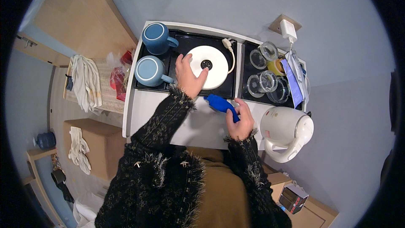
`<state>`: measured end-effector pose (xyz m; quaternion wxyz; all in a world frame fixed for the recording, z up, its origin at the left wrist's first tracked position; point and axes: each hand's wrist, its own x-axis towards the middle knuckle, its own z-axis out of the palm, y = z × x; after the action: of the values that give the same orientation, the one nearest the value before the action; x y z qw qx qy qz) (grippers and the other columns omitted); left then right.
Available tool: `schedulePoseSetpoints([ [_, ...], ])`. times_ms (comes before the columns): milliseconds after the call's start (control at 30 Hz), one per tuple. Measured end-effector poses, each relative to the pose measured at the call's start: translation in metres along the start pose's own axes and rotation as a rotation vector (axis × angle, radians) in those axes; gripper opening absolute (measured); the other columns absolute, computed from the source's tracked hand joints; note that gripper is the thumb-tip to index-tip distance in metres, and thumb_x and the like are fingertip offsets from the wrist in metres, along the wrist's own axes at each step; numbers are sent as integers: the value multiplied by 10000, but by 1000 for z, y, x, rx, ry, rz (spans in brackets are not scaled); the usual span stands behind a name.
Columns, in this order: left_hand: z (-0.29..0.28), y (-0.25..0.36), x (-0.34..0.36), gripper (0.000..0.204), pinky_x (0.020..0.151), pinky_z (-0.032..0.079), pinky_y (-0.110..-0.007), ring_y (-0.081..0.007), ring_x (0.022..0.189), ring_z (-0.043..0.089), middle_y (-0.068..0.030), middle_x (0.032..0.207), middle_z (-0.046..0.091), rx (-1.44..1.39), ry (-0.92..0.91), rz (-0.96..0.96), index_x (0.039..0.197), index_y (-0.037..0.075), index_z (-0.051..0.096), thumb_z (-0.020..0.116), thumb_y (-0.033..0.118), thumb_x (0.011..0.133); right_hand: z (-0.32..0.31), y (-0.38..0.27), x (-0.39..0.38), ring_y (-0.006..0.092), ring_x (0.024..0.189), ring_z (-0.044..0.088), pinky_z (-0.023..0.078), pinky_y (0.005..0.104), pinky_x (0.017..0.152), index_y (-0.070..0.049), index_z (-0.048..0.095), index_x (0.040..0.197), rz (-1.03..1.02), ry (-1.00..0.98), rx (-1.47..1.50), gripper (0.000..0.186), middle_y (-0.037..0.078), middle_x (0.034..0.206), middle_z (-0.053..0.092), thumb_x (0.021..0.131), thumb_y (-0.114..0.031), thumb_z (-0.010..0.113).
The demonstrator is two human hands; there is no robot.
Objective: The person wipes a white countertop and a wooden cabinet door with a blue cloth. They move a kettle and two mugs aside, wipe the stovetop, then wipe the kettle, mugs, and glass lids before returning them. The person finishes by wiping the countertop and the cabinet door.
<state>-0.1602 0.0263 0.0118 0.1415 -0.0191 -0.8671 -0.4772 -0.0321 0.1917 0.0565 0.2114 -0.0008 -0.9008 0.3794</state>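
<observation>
A round white kettle base (217, 57) with a black center connector lies on a black tray (177, 38). My left hand (190, 78) rests at its left side, fingers spread at the rim and the thumb over the top near the connector. In my right hand (240, 122), thumb and fingers close on a bunched blue cloth (220, 103), held above the white tabletop just in front of the tray. The base's cord and plug (228, 44) lie along its right side. To the right stands a white electric kettle (283, 124), its handle toward me.
Two blue mugs, one darker (155, 38) and one lighter (150, 71), stand upside down at the tray's left. Several clear glasses (268, 81) fill a second black tray, beside papers (294, 80). A charger (288, 29) is in the wall socket. Left, a cardboard box (101, 143) stands on the floor.
</observation>
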Motion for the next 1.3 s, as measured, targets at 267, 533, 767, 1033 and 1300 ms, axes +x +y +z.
schedulePoseSetpoints([
  [267,-10,-7,16,702,1044,297,-465,-412,1204,392,-252,1287,456,-96,-118,-276,1307,-16,405,691,323,762,33,13,26,371,810,616,494,378,738,34,521,835,-55,-152,18,206,222,819,591,698,-15,667],
  [533,-13,0,15,763,1060,271,-438,-400,1213,375,-268,1298,451,56,-157,-311,1341,-56,404,655,400,782,35,16,22,277,641,552,485,367,690,128,539,1155,4,-220,45,481,106,661,514,717,-43,638],
  [767,-12,-1,22,679,1016,329,-401,-364,1137,434,-245,1238,458,-32,-118,-384,1283,-45,476,653,386,790,34,17,21,268,611,544,489,354,693,130,532,1163,-16,-222,76,476,101,654,504,726,-26,637],
  [1033,-14,17,14,217,758,457,-265,-105,798,574,-24,854,615,-924,-155,-583,958,48,564,539,264,958,12,7,16,213,873,613,476,293,753,45,502,873,142,-232,223,153,248,974,598,793,-22,614],
  [1300,-62,56,-16,153,947,439,-330,-156,1084,532,-106,1264,525,-1412,-312,-464,932,11,511,453,140,989,-48,-19,-2,148,892,589,455,290,838,-1,490,793,402,-87,583,119,218,1112,640,883,-42,556],
])
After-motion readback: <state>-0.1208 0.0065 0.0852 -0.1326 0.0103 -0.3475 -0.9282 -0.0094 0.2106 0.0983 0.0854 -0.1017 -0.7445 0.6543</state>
